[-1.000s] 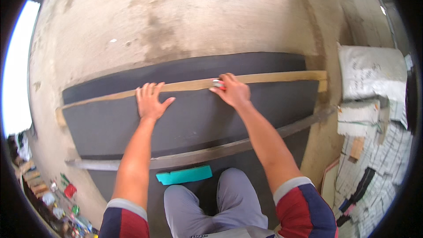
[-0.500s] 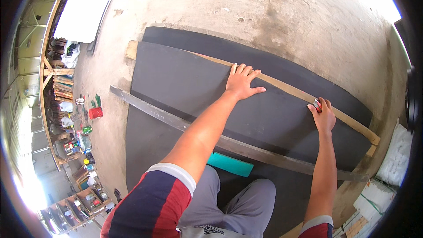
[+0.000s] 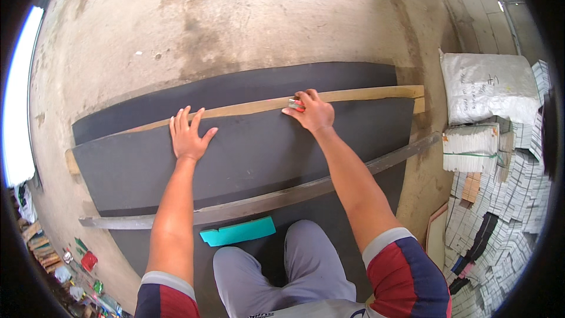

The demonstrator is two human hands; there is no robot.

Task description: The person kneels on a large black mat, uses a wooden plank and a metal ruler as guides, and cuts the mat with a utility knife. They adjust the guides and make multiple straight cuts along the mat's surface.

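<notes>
On the dark sheet point(image 3: 253, 159), resting left hand point(image 3: 189, 139) palm-down, fingers spread, gripping nothing; pinching small red-and-silver tool point(image 3: 298, 106) in curled right hand point(image 3: 316, 116), at wooden strip point(image 3: 250, 109). Could skid sideways, probably from any sheet shift under so open a hold.

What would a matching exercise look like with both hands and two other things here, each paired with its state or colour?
Things:
1. Left hand
2. Right hand
3. Oblong piece near the knees
4. Bulging sack

States or colours:
A. Teal
B. Holding a small red-and-silver tool
C. White
D. Spread out, gripping nothing

Right pairs: 1-D, 2-B, 3-A, 4-C
</notes>
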